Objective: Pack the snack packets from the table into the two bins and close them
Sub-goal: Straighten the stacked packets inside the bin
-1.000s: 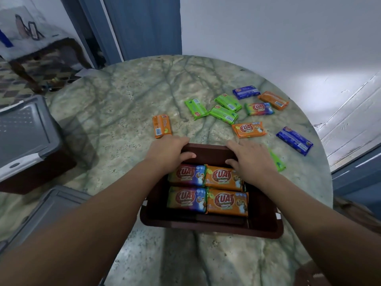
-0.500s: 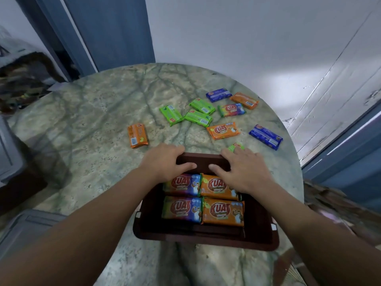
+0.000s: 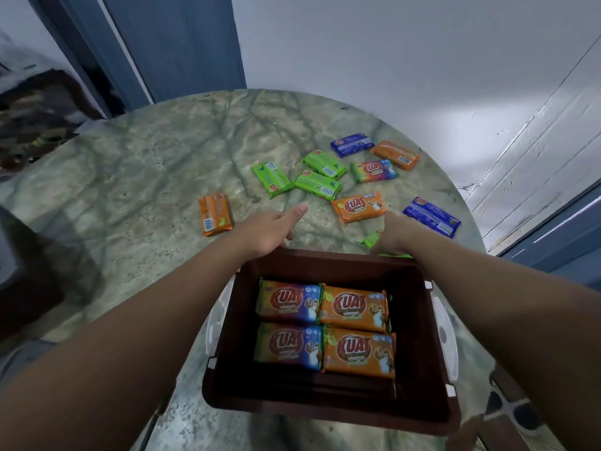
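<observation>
A dark brown bin [image 3: 325, 259] stands open at the near table edge, with four KUAT snack packets [image 3: 325, 327] lying flat inside in two rows. My left hand [image 3: 273, 230] reaches past the bin's far rim, fingers straight and holding nothing. My right hand [image 3: 395, 232] is just beyond the rim's right corner, fingers bent down over a green packet [image 3: 371, 239] that sticks out from under it. Loose on the table lie an orange packet [image 3: 215, 214], three green ones [image 3: 317, 184], an orange KUAT packet [image 3: 358, 207], a rainbow one [image 3: 374, 170] and two blue ones [image 3: 432, 217].
The round marble table [image 3: 146, 177] ends close behind the far packets, near the white wall. At the left edge a second dark bin [image 3: 22, 301] and a grey lid [image 3: 19, 356] show blurred. White latches [image 3: 444, 333] hang on the near bin's sides.
Both hands have left the bin's far rim and moved forward over the table. The right hand has come down on the green packet. The view has shifted right and closer.
</observation>
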### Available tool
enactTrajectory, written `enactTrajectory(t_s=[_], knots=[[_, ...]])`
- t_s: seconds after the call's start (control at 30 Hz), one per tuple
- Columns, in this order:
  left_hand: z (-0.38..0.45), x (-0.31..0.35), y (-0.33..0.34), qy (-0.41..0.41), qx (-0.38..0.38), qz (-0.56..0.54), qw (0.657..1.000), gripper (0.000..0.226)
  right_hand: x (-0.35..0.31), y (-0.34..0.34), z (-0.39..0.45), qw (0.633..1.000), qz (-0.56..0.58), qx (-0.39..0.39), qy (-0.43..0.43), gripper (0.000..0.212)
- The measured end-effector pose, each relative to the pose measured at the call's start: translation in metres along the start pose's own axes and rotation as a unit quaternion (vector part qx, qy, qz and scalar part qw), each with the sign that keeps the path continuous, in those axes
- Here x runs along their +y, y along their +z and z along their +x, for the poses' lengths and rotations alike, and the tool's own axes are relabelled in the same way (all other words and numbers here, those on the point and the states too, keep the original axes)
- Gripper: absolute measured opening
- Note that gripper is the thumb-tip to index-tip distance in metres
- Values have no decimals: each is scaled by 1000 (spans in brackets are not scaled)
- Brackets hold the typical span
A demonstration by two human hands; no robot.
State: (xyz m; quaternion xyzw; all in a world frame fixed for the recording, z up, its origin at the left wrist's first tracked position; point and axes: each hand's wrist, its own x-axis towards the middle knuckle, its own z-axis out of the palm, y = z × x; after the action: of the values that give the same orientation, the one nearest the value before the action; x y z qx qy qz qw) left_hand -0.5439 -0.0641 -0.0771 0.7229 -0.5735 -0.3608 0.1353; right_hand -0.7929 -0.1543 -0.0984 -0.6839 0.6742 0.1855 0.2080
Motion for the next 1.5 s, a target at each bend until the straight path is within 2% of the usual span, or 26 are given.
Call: enactTrajectory(t_s=[0.1, 0.23, 0.3, 0.33, 0.4, 0.47, 0.53, 0.6, 0.7, 0.87, 0.97, 1.13, 1.17, 1.23, 1.3, 1.33, 1.4, 1.47, 1.5], knots=[[12, -4, -1, 0, -8, -8, 1000, 76, -7, 7, 11, 999, -26, -34, 16, 88], [32, -18, -2, -15, 0, -10, 1000, 70, -12, 8, 19, 996, -84, -12, -8, 53], [45, -30, -4, -29, 22, 24, 999, 69, -13, 8, 22, 994, -103, 4, -34, 45], [50, -35, -5, -37, 43, 50, 997, 67, -14, 9, 23, 993, -105, 14, -48, 48], [58, -44, -9, -59, 90, 88, 990, 65, -19, 9, 25, 992, -94, 44, -74, 70], [65, -51, -14, -106, 103, 125, 981, 80, -27, 7, 23, 990, -65, 69, -101, 93], [70, -58, -19, -173, 89, 172, 966, 104, -38, 2, 18, 987, -25, 88, -129, 103], [80, -68, -21, -219, 102, 199, 950, 113, -49, -2, 13, 984, -2, 98, -148, 101], [91, -82, -21, -246, 140, 184, 941, 100, -59, -3, 5, 980, 7, 106, -171, 100], [94, -89, -12, -274, 160, 175, 932, 78, -68, -1, -4, 973, 30, 118, -196, 94], [96, -94, -11, -305, 206, 113, 923, 79, -70, 0, -9, 970, 43, 133, -200, 94], [80, -97, -23, -288, 174, 40, 941, 102, -72, 0, -20, 960, 72, 164, -216, 94], [74, -92, -24, -271, 166, 13, 948, 100, -73, 0, -24, 957, 82, 173, -220, 95], [67, -81, -22, -215, 173, -32, 961, 72, -72, -1, -31, 950, 101, 190, -228, 96], [62, -69, -20, -162, 214, -69, 961, 43, -71, -2, -39, 940, 118, 211, -239, 95], [56, -62, -20, -134, 232, -89, 959, 43, -70, -2, -45, 935, 127, 223, -245, 94], [44, -46, -24, -92, 262, -118, 953, 59, -69, -1, -54, 926, 143, 246, -250, 92], [30, -32, -28, -54, 297, -109, 947, 74, -64, 2, -66, 917, 157, 262, -256, 91], [23, -25, -29, -31, 314, -103, 943, 75, -61, 5, -72, 912, 166, 269, -261, 90]])
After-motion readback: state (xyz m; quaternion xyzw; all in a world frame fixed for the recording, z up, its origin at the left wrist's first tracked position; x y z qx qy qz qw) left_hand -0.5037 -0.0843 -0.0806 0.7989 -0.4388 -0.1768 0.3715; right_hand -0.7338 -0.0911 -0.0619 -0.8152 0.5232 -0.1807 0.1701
